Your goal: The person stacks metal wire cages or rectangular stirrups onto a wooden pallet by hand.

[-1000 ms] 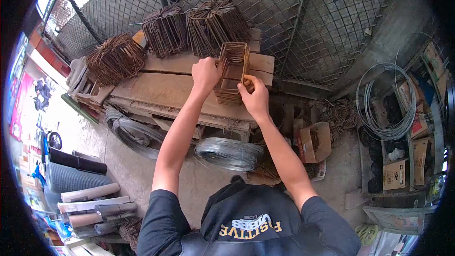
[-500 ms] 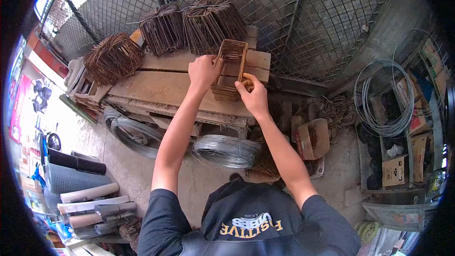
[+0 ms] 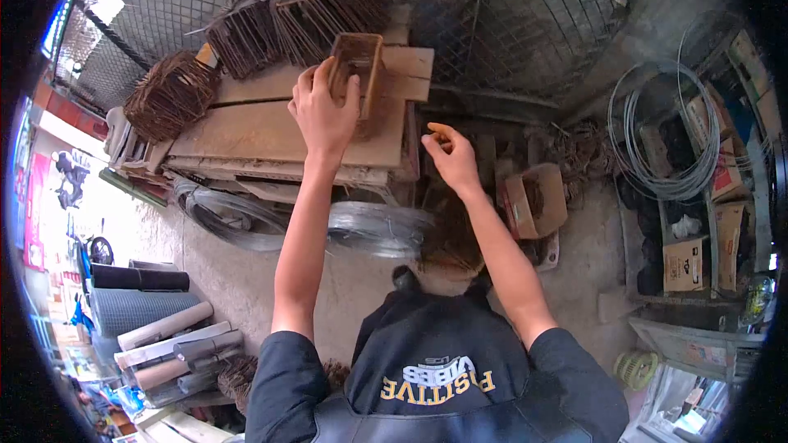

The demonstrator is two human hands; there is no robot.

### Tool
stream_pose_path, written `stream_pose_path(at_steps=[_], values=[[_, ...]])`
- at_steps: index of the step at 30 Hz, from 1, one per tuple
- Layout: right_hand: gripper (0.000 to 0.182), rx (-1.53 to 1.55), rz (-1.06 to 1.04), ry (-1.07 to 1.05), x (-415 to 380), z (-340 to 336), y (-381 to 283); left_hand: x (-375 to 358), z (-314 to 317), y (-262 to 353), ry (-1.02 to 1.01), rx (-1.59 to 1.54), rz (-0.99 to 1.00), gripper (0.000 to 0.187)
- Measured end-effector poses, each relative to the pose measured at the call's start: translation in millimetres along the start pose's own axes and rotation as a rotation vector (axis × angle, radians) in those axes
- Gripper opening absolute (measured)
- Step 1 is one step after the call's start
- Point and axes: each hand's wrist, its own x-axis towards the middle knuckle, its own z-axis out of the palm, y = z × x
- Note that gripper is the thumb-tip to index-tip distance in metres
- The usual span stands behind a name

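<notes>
A stack of rusty rectangular rebar stirrups [image 3: 371, 98] stands upright near the right end of a wooden bench [image 3: 287, 133]. My left hand [image 3: 322, 111] grips its near left side, with the thumb over the inner edge and the fingers outside. My right hand [image 3: 453, 157] is off to the right, past the bench end and apart from the stack. Its fingers are loosely curled, with a gap between thumb and forefinger and nothing visible in them. Behind the stack are tied bundles of stirrups [image 3: 328, 16], and another bundle [image 3: 172, 96] sits at the bench's left end.
Coils of wire [image 3: 379, 228] lie under the bench's front edge. A cut plastic container [image 3: 542, 201] stands on the floor at right. Wire loops [image 3: 669, 143] hang by a bin with cardboard boxes [image 3: 685, 265]. Mesh rolls [image 3: 139, 312] lie at left; wire fencing [image 3: 525, 16] rises behind.
My right hand has let go of the stirrup stack and moved away to the right. My left hand has shifted from its upper left edge to a wider grip. The camera view has shifted.
</notes>
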Motion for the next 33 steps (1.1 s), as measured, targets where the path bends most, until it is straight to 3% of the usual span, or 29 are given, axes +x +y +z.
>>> stream_pose_path(at_steps=[3, 8, 13, 16, 17, 18, 19, 22, 24, 26, 28, 29, 33], values=[[0.041, -0.070, 0.165, 0.024, -23, -43, 43, -39, -5, 40, 0.052, -0.302, 0.064, 0.034], [0.034, -0.089, 0.368, 0.048, -74, -99, 140, -123, 38, 94, -0.137, -0.523, 0.099, 0.027], [0.026, -0.073, 0.550, 0.062, -141, -126, 290, -231, 109, 121, -0.597, -0.746, -0.108, 0.023], [0.023, -0.087, 0.661, 0.046, -182, -130, 351, -316, 150, 114, -0.849, -0.714, -0.261, 0.020], [0.022, -0.180, 0.716, -0.006, -191, -133, 365, -344, 163, 110, -0.869, -0.712, -0.267, 0.020], [0.021, -0.274, 0.767, -0.060, -202, -135, 381, -374, 176, 105, -1.087, -0.637, -0.431, 0.019], [0.019, -0.202, 0.731, 0.008, -242, -125, 472, -406, 193, 96, -1.296, -0.551, -0.593, 0.019], [0.020, -0.347, 0.785, -0.118, -271, -123, 537, -553, 262, 42, -1.270, -0.654, -0.569, 0.018], [0.021, -0.363, 0.751, -0.148, -284, -118, 576, -600, 297, 25, -1.365, -0.553, -0.593, 0.018], [0.023, -0.637, 0.817, -0.379, -285, -109, 612, -683, 356, -7, -1.454, -0.450, -0.603, 0.017], [0.026, -0.781, 0.748, -0.441, -309, -93, 666, -792, 416, -73, -1.563, -1.069, -0.960, 0.031], [0.030, -0.926, 0.665, -0.493, -316, -86, 693, -775, 429, -66, -1.566, -1.068, -0.955, 0.031], [0.038, -0.888, 0.608, -0.385, -315, -51, 753, -714, 460, 9, -1.721, -0.087, -0.403, 0.053]])
